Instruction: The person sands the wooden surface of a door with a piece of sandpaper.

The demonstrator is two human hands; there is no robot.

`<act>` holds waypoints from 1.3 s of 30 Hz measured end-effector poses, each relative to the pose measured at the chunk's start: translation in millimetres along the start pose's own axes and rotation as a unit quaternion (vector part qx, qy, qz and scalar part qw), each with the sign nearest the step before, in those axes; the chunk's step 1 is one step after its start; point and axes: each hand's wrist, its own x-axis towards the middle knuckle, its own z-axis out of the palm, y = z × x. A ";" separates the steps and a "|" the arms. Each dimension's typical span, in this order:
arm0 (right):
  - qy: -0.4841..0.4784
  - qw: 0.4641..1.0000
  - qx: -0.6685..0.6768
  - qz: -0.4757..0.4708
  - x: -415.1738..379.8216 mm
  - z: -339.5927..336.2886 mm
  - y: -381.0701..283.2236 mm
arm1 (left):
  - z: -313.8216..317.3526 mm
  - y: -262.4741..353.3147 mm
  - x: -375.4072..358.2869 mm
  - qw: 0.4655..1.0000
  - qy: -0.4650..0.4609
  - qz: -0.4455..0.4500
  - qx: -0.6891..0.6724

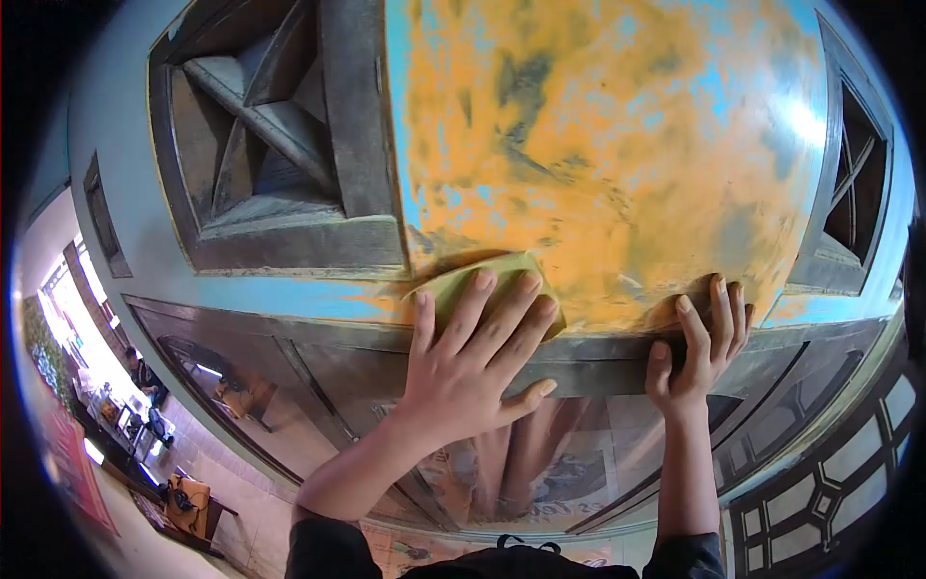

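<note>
My left hand [463, 362] presses a folded yellowish sheet of sandpaper [521, 265] against the lower left part of a patchy panel [598, 174]. Its fingers are stretched over the sheet, and its thumb sticks out to the right, off the sheet. Orange, dark grey and light blue patches cover the panel's surface. To the right, my right hand [704, 338] rests its fingertips on the panel's bottom edge, fingers apart and nothing in them. Part of the sandpaper is hidden under my left fingers.
Dark wooden frames with crossed slats, one at left [371, 135] and one at right [854, 174], flank the panel. Glass panes [550, 473] in dark frames lie below the hands. On the far left, a person [143, 376] sits near a bright doorway, and a bag lies on a bench [188, 507].
</note>
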 end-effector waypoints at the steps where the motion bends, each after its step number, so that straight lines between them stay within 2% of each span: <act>1: 0.001 1.000 0.001 -0.001 0.4 0.3 0.4 | -1.5 -4.1 8.1 1.000 0.001 -0.027 0.011; 3: -0.003 1.000 0.004 0.000 0.1 -1.0 0.2 | -14.1 -27.1 32.3 0.996 -0.003 -0.079 0.031; 4: -0.004 1.000 0.007 0.004 -0.1 -1.4 0.4 | -22.3 -37.7 43.1 0.992 0.036 -0.116 0.040; 7: -0.014 1.000 0.008 -0.004 -1.1 -3.9 1.2 | -23.4 -12.1 47.5 0.996 -0.027 -0.063 0.054; 8: -0.015 1.000 0.014 -0.001 -2.2 -4.6 1.0 | -8.9 -0.7 39.9 0.998 0.000 0.009 0.061; 11: -0.011 1.000 0.025 -0.002 -8.4 -3.9 2.3 | -22.2 -15.3 55.7 0.995 0.041 -0.081 0.032; 12: -0.014 1.000 0.028 0.001 -10.8 -4.1 2.4 | -18.5 -34.6 62.6 0.987 0.116 -0.110 0.007; 15: -0.019 0.999 0.037 0.010 -14.0 -4.8 1.1 | -4.6 -16.8 64.9 0.993 0.064 -0.085 0.054; 16: -0.024 0.999 0.042 0.012 -14.6 -6.0 1.0 | -6.2 8.8 62.1 0.997 -0.009 -0.034 0.071; 19: -0.029 0.997 0.066 0.016 -17.9 -6.6 2.1 | -15.7 17.2 69.0 0.999 -0.023 -0.027 0.032; 20: -0.031 0.997 0.065 0.013 -17.3 -7.6 3.3 | -18.7 1.0 75.7 0.995 0.051 -0.080 0.020; 23: -0.046 0.995 0.083 0.020 -16.2 -14.5 1.4 | -7.8 -9.5 78.9 0.988 0.089 -0.106 0.072; 27: -0.039 0.989 0.142 0.011 -4.2 -28.3 13.9 | -1.1 42.6 50.5 0.994 -0.039 0.065 0.073; 28: -0.024 0.990 0.139 -0.004 2.2 -30.7 22.7 | -5.0 39.5 52.2 0.995 -0.059 0.040 0.064; 31: 0.004 0.994 0.112 0.001 26.3 -35.6 49.4 | -9.4 10.1 72.2 0.992 0.056 -0.106 0.034; 32: 0.010 0.995 0.104 0.011 31.1 -35.3 57.2 | -4.1 7.3 75.8 0.988 0.099 -0.121 -0.012; 35: 0.026 0.993 0.106 0.033 31.3 -32.5 69.3 | 9.3 64.3 68.0 0.998 -0.054 -0.018 0.041; 36: 0.022 0.994 0.102 0.034 28.0 -33.7 68.3 | 11.8 80.7 67.3 0.997 -0.059 0.044 0.022; 39: 0.015 0.997 0.069 0.022 21.0 -31.3 70.1 | -2.1 56.8 91.6 0.998 -0.042 -0.012 0.047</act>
